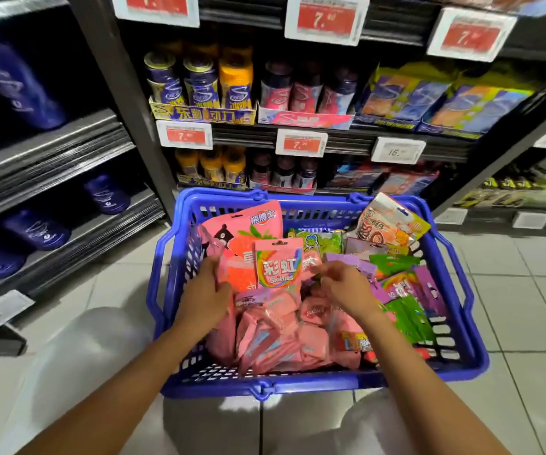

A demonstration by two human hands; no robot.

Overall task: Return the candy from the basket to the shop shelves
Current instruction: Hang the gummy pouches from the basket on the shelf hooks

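A: What do the hands have?

B: The left hand (206, 292) curls round the left edge of the glossy pink rainbow-striped candy pouch (277, 265), propping it upright, probably so the label reads. The right hand (342, 284) has its fingertips pinched at the pouch's right edge; whether it truly grips, I cannot tell.

A: And the rest of the candy?

B: It lies in the blue slotted plastic basket (324, 384) on the floor: soft pink packets (281, 333) heaped near, green and purple bags (409, 297) to the right.

A: The dark metal shelves (347, 139)?

B: Just beyond the far rim, within reach.
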